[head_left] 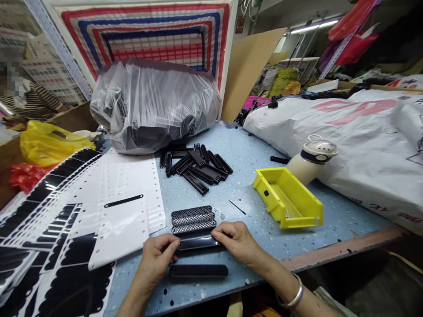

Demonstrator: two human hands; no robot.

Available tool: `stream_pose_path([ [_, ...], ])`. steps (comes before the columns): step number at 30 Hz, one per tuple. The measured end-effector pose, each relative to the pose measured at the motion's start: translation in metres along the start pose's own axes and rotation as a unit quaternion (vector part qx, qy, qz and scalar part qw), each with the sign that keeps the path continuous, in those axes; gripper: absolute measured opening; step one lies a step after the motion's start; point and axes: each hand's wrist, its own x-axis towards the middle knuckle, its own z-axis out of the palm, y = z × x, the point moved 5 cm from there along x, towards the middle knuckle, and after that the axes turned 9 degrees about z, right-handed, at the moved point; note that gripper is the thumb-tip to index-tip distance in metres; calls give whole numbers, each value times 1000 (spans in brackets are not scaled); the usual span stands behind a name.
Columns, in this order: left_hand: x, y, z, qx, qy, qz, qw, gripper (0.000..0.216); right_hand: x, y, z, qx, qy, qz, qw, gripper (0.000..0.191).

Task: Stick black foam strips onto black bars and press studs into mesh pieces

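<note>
My left hand [161, 252] pinches the left end of a glossy black strip [198, 242], and my right hand [233, 237] pinches its right end. The strip lies level just above the blue tabletop; whether a part sits beneath it I cannot tell. Right behind it are several black plastic pieces with a diamond grid pattern [193, 216], side by side. Closer to me rests a long black plastic piece [198, 271] with rounded ends. Left of my hands, white sheets [122, 229] carry black strip-shaped stickers, with one loose black strip [124, 201] on top.
A heap of black plastic parts [198, 165] lies behind, before a large plastic-wrapped bundle [158, 105]. On the right are a thin dark rod [237, 207], a yellow bin [299, 198] with small metal bits, a bottle [306, 165] and a big white sack [357, 145]. A person's striped sleeve [39, 101] shows far left.
</note>
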Motion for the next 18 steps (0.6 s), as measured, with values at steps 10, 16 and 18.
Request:
stream_pose_path([
  [10,1,-5,-1,6,-6,-6,1000,31,-19,20,-35,55,55,121,990,37],
  [16,1,-4,0,12,-24,9,1000,31,-14,17,-19,-37,23,57,997,23],
  [18,1,-4,0,12,-23,14,1000,31,-10,11,-16,-89,21,14,996,18],
])
